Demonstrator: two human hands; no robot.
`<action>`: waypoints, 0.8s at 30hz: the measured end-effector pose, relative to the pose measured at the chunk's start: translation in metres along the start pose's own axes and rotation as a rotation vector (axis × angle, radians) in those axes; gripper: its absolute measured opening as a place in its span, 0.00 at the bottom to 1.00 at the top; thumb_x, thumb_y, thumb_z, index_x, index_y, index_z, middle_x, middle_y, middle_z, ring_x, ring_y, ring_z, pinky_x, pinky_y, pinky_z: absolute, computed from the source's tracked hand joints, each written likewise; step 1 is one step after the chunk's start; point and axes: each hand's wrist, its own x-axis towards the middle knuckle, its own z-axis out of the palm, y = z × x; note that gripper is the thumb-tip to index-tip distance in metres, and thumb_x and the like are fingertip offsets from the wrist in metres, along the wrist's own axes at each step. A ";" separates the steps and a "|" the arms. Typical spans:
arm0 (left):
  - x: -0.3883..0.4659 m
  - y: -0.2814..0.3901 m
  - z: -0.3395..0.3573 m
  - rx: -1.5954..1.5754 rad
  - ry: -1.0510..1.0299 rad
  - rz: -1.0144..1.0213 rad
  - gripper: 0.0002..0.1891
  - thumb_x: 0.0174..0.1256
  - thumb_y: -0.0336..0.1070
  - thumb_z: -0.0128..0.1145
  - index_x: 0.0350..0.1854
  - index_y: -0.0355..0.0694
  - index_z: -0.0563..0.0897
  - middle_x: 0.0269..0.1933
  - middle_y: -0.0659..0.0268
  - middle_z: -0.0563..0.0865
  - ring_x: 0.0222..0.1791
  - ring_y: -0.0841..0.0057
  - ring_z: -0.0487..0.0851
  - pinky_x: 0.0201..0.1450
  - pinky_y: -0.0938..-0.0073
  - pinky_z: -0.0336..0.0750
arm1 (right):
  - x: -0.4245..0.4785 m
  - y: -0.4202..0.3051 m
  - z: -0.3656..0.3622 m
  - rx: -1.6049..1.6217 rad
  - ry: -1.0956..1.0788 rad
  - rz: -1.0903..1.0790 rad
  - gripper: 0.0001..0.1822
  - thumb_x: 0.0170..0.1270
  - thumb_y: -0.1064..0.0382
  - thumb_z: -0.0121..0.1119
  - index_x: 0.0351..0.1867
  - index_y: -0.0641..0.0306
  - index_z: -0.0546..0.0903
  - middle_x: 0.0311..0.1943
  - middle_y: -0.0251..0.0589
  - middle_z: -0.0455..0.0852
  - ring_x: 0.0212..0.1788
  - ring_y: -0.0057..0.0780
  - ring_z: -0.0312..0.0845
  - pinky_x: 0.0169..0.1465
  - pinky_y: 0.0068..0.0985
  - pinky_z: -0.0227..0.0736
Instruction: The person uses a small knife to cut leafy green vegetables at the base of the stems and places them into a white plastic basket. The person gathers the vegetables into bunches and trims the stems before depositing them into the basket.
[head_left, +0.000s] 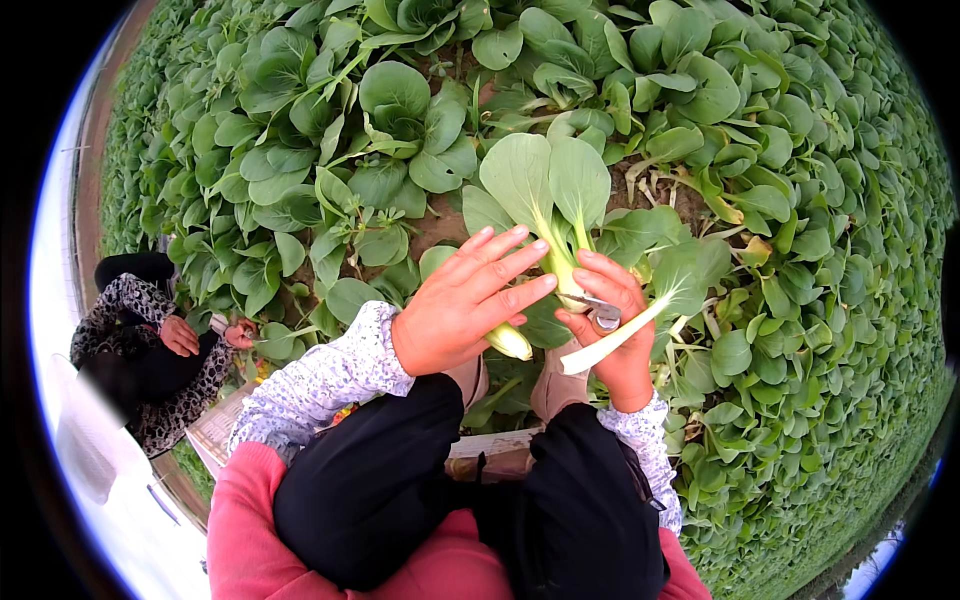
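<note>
My right hand (611, 322) is closed around the base of a green bok choy head (559, 259) and a small metal blade (600, 309), which lies against the cut end. A loose leaf with a pale stalk (619, 337) crosses that hand, its leafy end pointing up and right. My left hand (480, 300) is spread, back upward, just left of the held bok choy. Beneath its palm the pale base of another bok choy (510, 341) sticks out; whether the hidden thumb grips it is not plain.
Dense rows of growing bok choy (397, 97) spread ahead and to both sides. Bare soil with cut stalks (656, 187) shows beyond my right hand. At the left a person in patterned sleeves (206, 367) crouches with both hands low among the leaves, beside a pale crate (214, 427).
</note>
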 end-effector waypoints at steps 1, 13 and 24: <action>0.000 0.001 -0.001 0.020 -0.010 -0.006 0.32 0.50 0.30 0.64 0.62 0.46 0.72 0.66 0.58 0.68 0.68 0.57 0.65 0.66 0.50 0.61 | 0.000 -0.001 0.002 0.016 -0.012 -0.005 0.24 0.47 0.72 0.70 0.49 0.60 0.80 0.54 0.44 0.79 0.55 0.40 0.75 0.55 0.31 0.73; -0.003 0.000 0.005 0.050 0.079 0.043 0.39 0.47 0.35 0.67 0.66 0.44 0.67 0.68 0.57 0.66 0.68 0.57 0.64 0.68 0.50 0.57 | 0.003 -0.006 0.000 0.016 0.000 -0.027 0.23 0.48 0.69 0.71 0.48 0.60 0.80 0.53 0.45 0.79 0.53 0.39 0.76 0.54 0.31 0.73; 0.004 0.002 0.003 -0.650 -0.091 -0.114 0.50 0.48 0.37 0.66 0.73 0.42 0.49 0.55 0.50 0.78 0.51 0.53 0.79 0.54 0.59 0.73 | 0.004 -0.004 0.010 0.788 -0.274 0.321 0.28 0.46 0.65 0.74 0.51 0.66 0.79 0.47 0.44 0.79 0.46 0.33 0.78 0.50 0.28 0.73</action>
